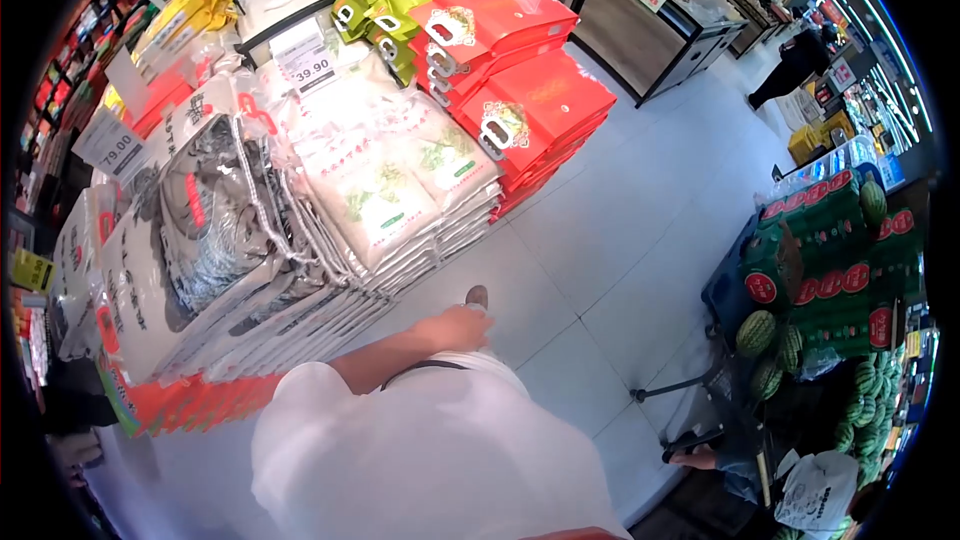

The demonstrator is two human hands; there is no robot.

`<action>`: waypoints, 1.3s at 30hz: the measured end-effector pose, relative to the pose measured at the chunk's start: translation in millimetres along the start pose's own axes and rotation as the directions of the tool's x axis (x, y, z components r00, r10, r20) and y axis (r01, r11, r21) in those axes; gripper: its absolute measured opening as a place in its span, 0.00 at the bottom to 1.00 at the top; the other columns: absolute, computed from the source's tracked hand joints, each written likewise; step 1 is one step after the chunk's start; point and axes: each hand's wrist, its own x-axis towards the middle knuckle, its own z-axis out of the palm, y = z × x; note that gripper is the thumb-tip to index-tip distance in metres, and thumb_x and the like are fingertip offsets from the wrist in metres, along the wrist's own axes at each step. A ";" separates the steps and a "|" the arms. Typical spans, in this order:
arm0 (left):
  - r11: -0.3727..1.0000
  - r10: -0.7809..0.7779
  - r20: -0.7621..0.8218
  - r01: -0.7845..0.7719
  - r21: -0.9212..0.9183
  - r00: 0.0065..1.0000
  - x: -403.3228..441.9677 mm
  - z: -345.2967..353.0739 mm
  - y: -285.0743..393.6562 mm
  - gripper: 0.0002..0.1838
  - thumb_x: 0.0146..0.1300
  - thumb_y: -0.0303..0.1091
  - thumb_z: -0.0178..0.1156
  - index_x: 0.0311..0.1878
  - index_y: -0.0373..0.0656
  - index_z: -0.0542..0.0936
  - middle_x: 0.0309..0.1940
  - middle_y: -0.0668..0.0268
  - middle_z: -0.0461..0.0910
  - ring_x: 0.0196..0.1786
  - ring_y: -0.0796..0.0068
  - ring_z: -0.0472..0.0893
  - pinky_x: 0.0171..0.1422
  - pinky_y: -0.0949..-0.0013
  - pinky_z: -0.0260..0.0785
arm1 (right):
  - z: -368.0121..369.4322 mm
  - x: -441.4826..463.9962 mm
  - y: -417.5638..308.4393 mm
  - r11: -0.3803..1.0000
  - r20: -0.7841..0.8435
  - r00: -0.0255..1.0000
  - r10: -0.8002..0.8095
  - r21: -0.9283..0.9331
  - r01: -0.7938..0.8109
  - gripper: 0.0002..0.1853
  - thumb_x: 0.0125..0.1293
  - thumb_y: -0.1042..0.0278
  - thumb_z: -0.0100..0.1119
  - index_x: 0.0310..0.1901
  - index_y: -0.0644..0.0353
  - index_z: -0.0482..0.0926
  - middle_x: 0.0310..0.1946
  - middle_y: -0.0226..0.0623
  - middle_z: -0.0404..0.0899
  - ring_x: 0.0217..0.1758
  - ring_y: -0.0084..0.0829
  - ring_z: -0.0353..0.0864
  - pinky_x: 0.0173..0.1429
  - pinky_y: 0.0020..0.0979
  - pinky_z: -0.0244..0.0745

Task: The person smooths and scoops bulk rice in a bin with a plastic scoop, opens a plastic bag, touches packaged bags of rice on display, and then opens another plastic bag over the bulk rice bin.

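Note:
My left hand (458, 329) is in front of my white shirt at waist height, its forearm coming in from the left. Its fingers are blurred and partly turned from view, and no held thing shows. Beyond it, the tip of a brown shoe (477, 295) shows on the floor. Nearest to the hand are stacked white rice bags (400, 175), with grey-and-white bags (190, 250) to their left. My right hand is out of view.
Red carton packs (545, 100) and green packs (395, 0) stand behind the bags. At right, another person's hand (695, 457) is at a dark cart handle (690, 440), near watermelons (757, 333) and green drink packs (830, 280). A person in dark clothes (795, 65) stands farther off.

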 end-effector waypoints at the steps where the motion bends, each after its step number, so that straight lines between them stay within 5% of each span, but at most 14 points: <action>1: 0.999 0.035 -0.028 -0.034 0.041 0.999 16.2 -3.2 -3.3 0.27 0.69 0.49 0.56 0.64 0.40 0.73 0.52 0.52 0.78 0.55 0.47 0.79 0.58 0.50 0.71 | -7.7 7.1 -5.9 1.000 0.004 1.000 0.000 -0.008 0.000 0.08 0.66 0.65 0.58 0.36 0.60 0.81 0.26 0.33 0.79 0.25 0.25 0.77 0.24 0.29 0.70; 9: 0.992 0.102 -0.144 -0.090 0.083 0.984 124.1 -22.9 -28.4 0.24 0.65 0.52 0.61 0.55 0.45 0.78 0.46 0.55 0.81 0.49 0.49 0.83 0.56 0.49 0.73 | -72.8 88.7 -50.0 0.998 0.045 0.999 0.005 0.056 -0.008 0.09 0.66 0.65 0.59 0.39 0.61 0.82 0.27 0.32 0.79 0.26 0.25 0.77 0.25 0.28 0.70; 14: 0.991 -0.005 -0.094 0.018 0.133 0.996 149.8 -79.3 -29.4 0.31 0.66 0.52 0.59 0.66 0.43 0.72 0.54 0.55 0.79 0.54 0.49 0.80 0.58 0.52 0.71 | -84.3 156.7 -118.2 0.989 0.078 0.996 0.045 0.135 -0.055 0.10 0.66 0.64 0.59 0.41 0.61 0.82 0.29 0.32 0.80 0.27 0.26 0.78 0.26 0.27 0.71; 20: 0.993 -0.087 -0.093 0.094 0.070 0.992 168.2 -96.5 -41.6 0.32 0.67 0.52 0.58 0.68 0.43 0.71 0.56 0.54 0.78 0.55 0.48 0.80 0.59 0.52 0.71 | -55.1 173.3 -230.1 0.999 0.009 1.000 0.008 -0.032 -0.008 0.14 0.65 0.63 0.61 0.47 0.64 0.84 0.32 0.34 0.83 0.34 0.28 0.81 0.34 0.29 0.75; 23: 0.989 -0.138 -0.074 0.141 0.042 0.988 170.6 -103.9 -43.5 0.31 0.68 0.53 0.56 0.67 0.43 0.71 0.57 0.53 0.78 0.55 0.49 0.80 0.59 0.52 0.71 | -61.2 208.0 -221.4 0.929 0.123 0.945 -0.304 -0.183 0.323 0.17 0.65 0.61 0.63 0.48 0.66 0.85 0.37 0.39 0.86 0.39 0.31 0.83 0.44 0.32 0.78; 26: 0.984 -0.179 -0.121 0.176 -0.033 0.976 180.5 -94.5 -46.3 0.27 0.67 0.53 0.57 0.61 0.44 0.75 0.53 0.53 0.79 0.53 0.49 0.81 0.58 0.50 0.72 | -72.1 237.6 -213.6 0.881 0.144 0.933 -0.330 -0.309 0.359 0.18 0.63 0.60 0.65 0.48 0.66 0.86 0.41 0.43 0.87 0.43 0.35 0.85 0.51 0.34 0.78; 29: 0.981 -0.193 -0.167 0.185 -0.061 0.967 189.2 -95.4 -49.6 0.26 0.67 0.54 0.58 0.59 0.45 0.76 0.52 0.53 0.80 0.53 0.49 0.81 0.58 0.50 0.73 | -81.0 219.5 -258.5 0.878 0.003 0.959 -0.284 -0.400 0.261 0.18 0.63 0.59 0.65 0.47 0.64 0.86 0.40 0.43 0.87 0.44 0.36 0.85 0.53 0.35 0.78; 32: 0.973 -0.231 -0.192 0.222 -0.067 0.954 203.9 -104.2 -45.7 0.25 0.66 0.53 0.58 0.59 0.45 0.76 0.51 0.53 0.80 0.53 0.49 0.81 0.58 0.50 0.72 | -103.6 223.1 -287.6 0.786 0.015 0.914 -0.405 -0.506 0.357 0.18 0.64 0.60 0.64 0.47 0.66 0.86 0.41 0.45 0.87 0.43 0.37 0.85 0.54 0.35 0.78; 39: 0.928 -0.367 -0.127 0.353 -0.120 0.922 275.5 -148.0 -7.6 0.25 0.65 0.50 0.61 0.58 0.43 0.75 0.50 0.53 0.80 0.54 0.50 0.81 0.57 0.50 0.73 | -180.2 312.1 -326.7 0.778 0.235 0.917 -0.323 -0.486 0.399 0.16 0.66 0.61 0.62 0.49 0.64 0.85 0.36 0.40 0.85 0.37 0.31 0.83 0.42 0.32 0.76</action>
